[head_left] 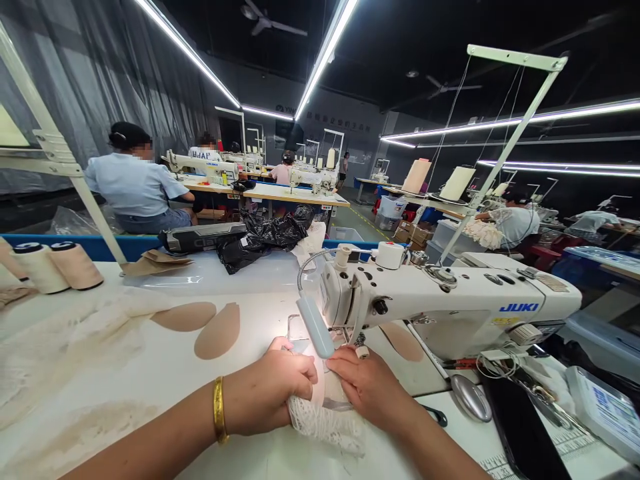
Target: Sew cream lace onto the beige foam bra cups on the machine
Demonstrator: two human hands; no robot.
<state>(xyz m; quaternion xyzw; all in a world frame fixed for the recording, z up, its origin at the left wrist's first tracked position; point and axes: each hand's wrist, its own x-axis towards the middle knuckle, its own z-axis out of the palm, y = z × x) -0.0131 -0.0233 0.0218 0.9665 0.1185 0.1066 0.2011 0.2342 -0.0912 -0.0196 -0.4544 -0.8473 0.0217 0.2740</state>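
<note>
A white JUKI sewing machine (pixel 440 300) stands before me, its needle area partly behind a grey lamp head (pixel 316 327). Pale fabric with a white lace edge (pixel 327 423) lies below the needle area and hangs toward me. My left hand (pixel 280 387), with a gold bangle on the wrist, is closed on the lace fabric, thumb and fingers bunching it. To the right of the needle, my right hand (pixel 373 387) rests on the fabric, fingers stretched out flat. Beige teardrop-shaped pieces (pixel 219 331) lie to the left; another beige piece (pixel 404 341) is under the machine arm.
Sheer cream fabric (pixel 65 347) spreads over the left of the table. Thread cones (pixel 75 265) stand behind it, near a black plastic bag (pixel 270 233). At right lie a phone (pixel 523 427), a silver mouse-shaped object (pixel 471 398) and a plastic case (pixel 605 413). Co-workers sit beyond.
</note>
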